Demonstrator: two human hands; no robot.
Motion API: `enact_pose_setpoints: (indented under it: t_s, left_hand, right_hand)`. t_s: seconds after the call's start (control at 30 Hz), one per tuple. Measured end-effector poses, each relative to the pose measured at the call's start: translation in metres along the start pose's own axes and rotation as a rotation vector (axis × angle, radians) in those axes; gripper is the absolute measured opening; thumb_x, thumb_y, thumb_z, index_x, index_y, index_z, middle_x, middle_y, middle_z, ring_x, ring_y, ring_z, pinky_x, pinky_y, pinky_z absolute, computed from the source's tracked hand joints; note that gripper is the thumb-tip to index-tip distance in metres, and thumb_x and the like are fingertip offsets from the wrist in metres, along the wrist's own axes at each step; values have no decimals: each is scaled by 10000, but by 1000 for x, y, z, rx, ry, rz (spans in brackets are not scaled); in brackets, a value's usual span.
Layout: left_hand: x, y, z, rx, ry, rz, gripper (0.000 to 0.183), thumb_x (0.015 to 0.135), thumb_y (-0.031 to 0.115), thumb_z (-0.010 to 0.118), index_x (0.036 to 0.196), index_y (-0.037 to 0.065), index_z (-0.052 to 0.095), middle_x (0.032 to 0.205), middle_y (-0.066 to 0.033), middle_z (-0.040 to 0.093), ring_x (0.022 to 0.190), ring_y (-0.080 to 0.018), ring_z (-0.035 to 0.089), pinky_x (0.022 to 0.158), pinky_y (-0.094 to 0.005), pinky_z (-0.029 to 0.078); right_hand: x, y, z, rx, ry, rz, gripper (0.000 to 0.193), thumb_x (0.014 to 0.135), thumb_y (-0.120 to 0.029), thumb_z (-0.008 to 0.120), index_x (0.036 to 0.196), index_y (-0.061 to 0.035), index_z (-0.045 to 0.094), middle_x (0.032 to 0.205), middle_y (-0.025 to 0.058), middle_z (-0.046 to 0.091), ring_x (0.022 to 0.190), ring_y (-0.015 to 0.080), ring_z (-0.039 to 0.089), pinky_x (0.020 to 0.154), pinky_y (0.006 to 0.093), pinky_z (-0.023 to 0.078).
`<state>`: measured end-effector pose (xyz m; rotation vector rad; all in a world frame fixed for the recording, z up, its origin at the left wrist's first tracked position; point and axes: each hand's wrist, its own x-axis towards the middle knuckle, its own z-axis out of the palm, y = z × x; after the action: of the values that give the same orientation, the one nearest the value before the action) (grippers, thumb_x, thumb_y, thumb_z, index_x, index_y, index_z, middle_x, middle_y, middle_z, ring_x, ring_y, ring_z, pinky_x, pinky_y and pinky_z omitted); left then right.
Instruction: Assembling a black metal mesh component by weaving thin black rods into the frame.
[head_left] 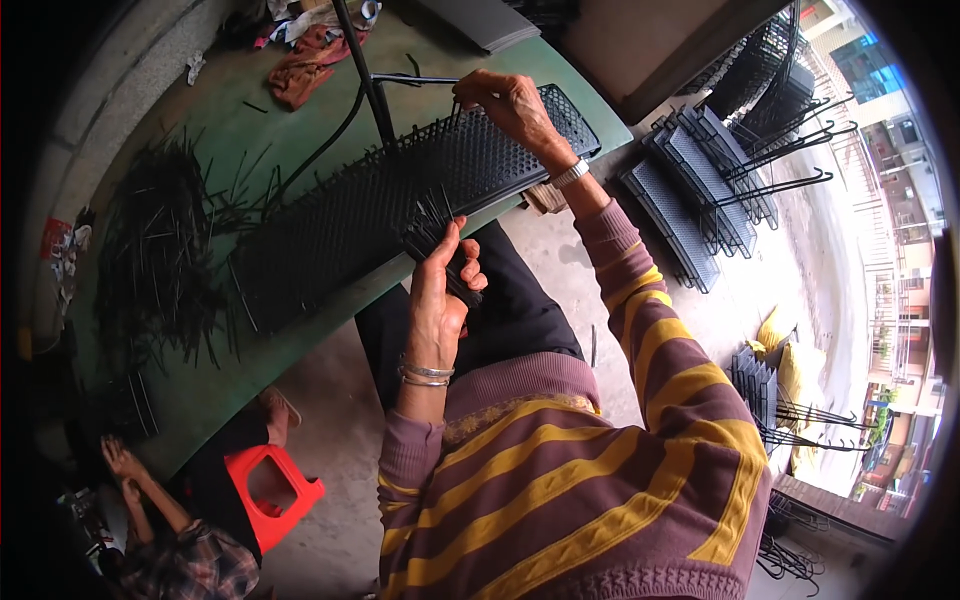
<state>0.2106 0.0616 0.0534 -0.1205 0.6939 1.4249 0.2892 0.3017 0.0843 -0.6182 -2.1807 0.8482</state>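
Note:
My left hand (440,290) is closed around a bundle of thin black strips (428,225), whose ends fan out above the fist. Beneath it, a long black perforated mesh panel (350,215) lies along the near edge of the green table. My right hand (510,108) reaches over the panel's far edge, thumb and fingers pinched on what looks like one thin black strip (457,112). Several similar strips stick up along that far edge, to the left of my right hand. A large loose pile of black strips (160,250) lies on the table at the left.
A black metal stand (368,80) rises from the green table (260,380). Crumpled reddish cloth (305,65) lies at the back. Another person's hands (125,465) show at lower left, beside a red stool (270,490). Stacked black mesh racks with hooks (700,180) stand at right.

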Motion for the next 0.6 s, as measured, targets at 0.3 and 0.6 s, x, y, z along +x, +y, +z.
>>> enact_pose_setpoints:
  t_s: [0.3,0.6]
  left_hand:
    - [1,1,-10,-24,-4,-7,200,931,285,605,1071,143,593,724,-8,531,528,-75,406,508,-239,314]
    - [-6,9,-13,-6,24,49,208,926,288,612,1081,149,592,728,3,530,530,-71,413,507,-239,319]
  right_hand:
    - [8,4,-4,-34,-36,-152,130,899,-116,558,939,-49,662,781,72,683,730,199,680,653,317,527]
    - [12,0,-10,-201,-113,-230,133,915,-84,551,983,-3,631,836,99,682,777,190,684,713,297,543]
